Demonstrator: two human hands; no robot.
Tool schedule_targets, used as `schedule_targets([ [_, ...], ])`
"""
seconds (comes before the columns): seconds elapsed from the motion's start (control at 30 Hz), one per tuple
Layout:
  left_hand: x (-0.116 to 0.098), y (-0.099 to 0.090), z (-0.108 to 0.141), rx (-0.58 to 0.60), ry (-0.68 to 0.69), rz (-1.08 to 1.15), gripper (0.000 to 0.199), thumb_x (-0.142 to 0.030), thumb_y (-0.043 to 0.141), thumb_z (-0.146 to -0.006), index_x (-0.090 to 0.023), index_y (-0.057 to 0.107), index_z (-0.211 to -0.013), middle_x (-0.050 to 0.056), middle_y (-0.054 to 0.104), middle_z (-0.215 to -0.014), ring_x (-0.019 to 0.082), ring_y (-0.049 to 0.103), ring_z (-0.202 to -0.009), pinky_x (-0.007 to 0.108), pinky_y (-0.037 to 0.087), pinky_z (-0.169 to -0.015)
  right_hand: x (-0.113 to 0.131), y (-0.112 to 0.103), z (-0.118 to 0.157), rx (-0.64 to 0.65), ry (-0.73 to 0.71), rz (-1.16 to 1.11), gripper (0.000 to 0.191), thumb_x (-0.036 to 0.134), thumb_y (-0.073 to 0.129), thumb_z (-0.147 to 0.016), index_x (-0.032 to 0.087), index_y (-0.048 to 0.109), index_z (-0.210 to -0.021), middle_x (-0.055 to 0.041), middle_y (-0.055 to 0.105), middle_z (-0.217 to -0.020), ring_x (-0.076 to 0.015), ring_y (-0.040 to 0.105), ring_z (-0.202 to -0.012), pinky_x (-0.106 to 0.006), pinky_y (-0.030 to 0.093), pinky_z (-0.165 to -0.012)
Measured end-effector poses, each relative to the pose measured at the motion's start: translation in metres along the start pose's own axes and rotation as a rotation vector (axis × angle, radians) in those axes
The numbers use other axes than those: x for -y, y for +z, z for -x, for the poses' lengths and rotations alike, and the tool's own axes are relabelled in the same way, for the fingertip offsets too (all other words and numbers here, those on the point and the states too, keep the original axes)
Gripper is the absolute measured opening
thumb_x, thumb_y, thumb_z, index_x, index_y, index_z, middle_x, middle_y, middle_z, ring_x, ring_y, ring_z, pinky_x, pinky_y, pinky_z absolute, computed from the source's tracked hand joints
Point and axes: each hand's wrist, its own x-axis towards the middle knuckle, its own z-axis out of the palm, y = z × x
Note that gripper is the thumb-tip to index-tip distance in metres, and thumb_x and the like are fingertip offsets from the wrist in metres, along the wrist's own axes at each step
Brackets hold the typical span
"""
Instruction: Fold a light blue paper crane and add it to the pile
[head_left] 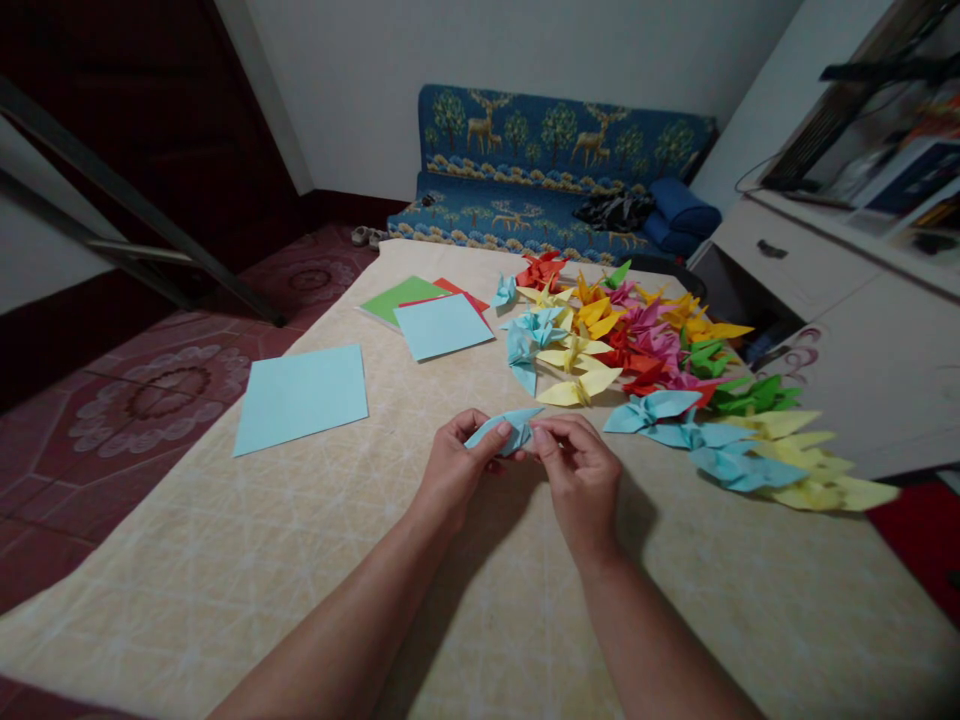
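Between my two hands, just above the table, is a light blue origami crane (514,424), partly covered by my fingers. My left hand (466,452) is closed on its left part, thumb on top. The fingertips of my right hand (576,462) pinch its right end. Just beyond and to the right lie several folded paper cranes in rows: pale yellow ones (582,386), red ones (541,270), orange ones (598,316), pink ones (651,330), green ones (757,396) and more light blue ones (742,466).
A light blue paper square (304,398) lies at the left of the cloth-covered table (187,580). Further back, another blue sheet (444,326) overlaps red and green sheets (405,298). Beyond the table stands a blue patterned sofa (517,190); a white cabinet (885,370) is at the right.
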Motion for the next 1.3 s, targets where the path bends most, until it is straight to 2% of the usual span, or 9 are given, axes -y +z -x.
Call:
schedule_targets([
  [0.1, 0.000, 0.000, 0.000, 0.007, 0.004, -0.015, 0.032, -0.040, 0.073, -0.073, -0.016, 0.052, -0.070, 0.003, 0.068, -0.067, 0.012, 0.062, -0.058, 0.019, 0.041, -0.050, -0.003, 0.001, -0.001, -0.017, 0.096, -0.032, 0.009, 0.027, 0.066, -0.083, 0.018, 0.065, -0.085, -0.0047, 0.064, -0.086, -0.0173, 0.064, -0.076, -0.027, 0.055, -0.060],
  [0.23, 0.000, 0.001, -0.001, -0.008, 0.000, -0.020, 0.032, -0.039, 0.073, -0.074, -0.016, 0.052, -0.070, 0.002, 0.067, -0.066, 0.011, 0.060, -0.056, 0.018, 0.041, -0.049, -0.003, 0.003, -0.001, -0.033, 0.201, -0.065, 0.019, 0.029, 0.070, -0.078, 0.017, 0.062, -0.090, -0.0021, 0.064, -0.078, -0.0146, 0.064, -0.060, -0.026, 0.054, -0.054],
  [0.4, 0.001, 0.001, -0.001, -0.046, -0.003, 0.004, 0.032, -0.038, 0.075, -0.071, -0.016, 0.052, -0.068, 0.000, 0.064, -0.061, 0.010, 0.058, -0.053, 0.018, 0.042, -0.048, -0.003, 0.005, 0.002, 0.015, 0.154, -0.001, 0.017, 0.028, 0.068, -0.080, 0.017, 0.064, -0.092, -0.0049, 0.068, -0.083, -0.0162, 0.068, -0.061, -0.026, 0.056, -0.056],
  [0.6, 0.001, 0.002, 0.000, -0.041, -0.017, 0.027, 0.032, -0.036, 0.076, -0.071, -0.015, 0.052, -0.068, 0.002, 0.066, -0.063, 0.011, 0.060, -0.054, 0.019, 0.044, -0.048, -0.008, 0.005, 0.004, 0.001, 0.146, 0.049, 0.013, 0.028, 0.065, -0.083, 0.018, 0.063, -0.091, -0.0044, 0.069, -0.079, -0.0170, 0.069, -0.060, -0.027, 0.056, -0.055],
  [0.73, 0.001, 0.003, -0.001, -0.037, -0.023, 0.058, 0.032, -0.036, 0.077, -0.070, -0.015, 0.052, -0.068, 0.002, 0.066, -0.062, 0.011, 0.061, -0.054, 0.018, 0.044, -0.048, -0.011, 0.001, 0.005, 0.034, 0.012, 0.225, 0.011, 0.027, 0.061, -0.086, 0.019, 0.064, -0.094, -0.0070, 0.069, -0.089, -0.0192, 0.070, -0.072, -0.029, 0.056, -0.062],
  [0.9, 0.001, 0.003, -0.001, -0.038, -0.038, 0.067, 0.034, -0.038, 0.078, -0.069, -0.015, 0.053, -0.070, 0.002, 0.068, -0.065, 0.012, 0.064, -0.055, 0.018, 0.045, -0.048, -0.006, -0.001, 0.003, 0.057, -0.119, 0.366, 0.011, 0.024, 0.055, -0.089, 0.019, 0.063, -0.085, -0.0054, 0.068, -0.079, -0.0185, 0.068, -0.070, -0.029, 0.053, -0.063],
  [1.03, 0.001, 0.004, -0.001, -0.043, -0.048, 0.048, 0.035, -0.039, 0.079, -0.066, -0.014, 0.057, -0.076, 0.002, 0.068, -0.066, 0.015, 0.067, -0.058, 0.019, 0.046, -0.046, 0.001, -0.001, 0.003, 0.062, -0.116, 0.358, 0.015, 0.023, 0.052, -0.091, 0.020, 0.062, -0.081, -0.0040, 0.067, -0.075, -0.0167, 0.066, -0.064, -0.027, 0.051, -0.060],
  [1.17, 0.001, 0.006, 0.000, -0.024, -0.042, 0.012, 0.033, -0.041, 0.076, -0.069, -0.013, 0.060, -0.077, 0.002, 0.067, -0.064, 0.015, 0.067, -0.056, 0.018, 0.046, -0.043, 0.003, -0.002, 0.004, 0.062, -0.057, 0.314, 0.016, 0.025, 0.051, -0.091, 0.020, 0.061, -0.079, -0.0033, 0.066, -0.074, -0.0169, 0.065, -0.066, -0.025, 0.048, -0.058],
  [1.3, 0.003, 0.008, 0.001, 0.010, -0.046, -0.040, 0.034, -0.045, 0.070, -0.074, -0.014, 0.058, -0.075, 0.003, 0.067, -0.058, 0.014, 0.063, -0.047, 0.019, 0.044, -0.040, 0.003, -0.002, 0.005, 0.029, 0.005, 0.329, 0.026, 0.028, 0.050, -0.091, 0.020, 0.056, -0.067, -0.0002, 0.060, -0.059, -0.0143, 0.058, -0.055, -0.023, 0.043, -0.053],
])
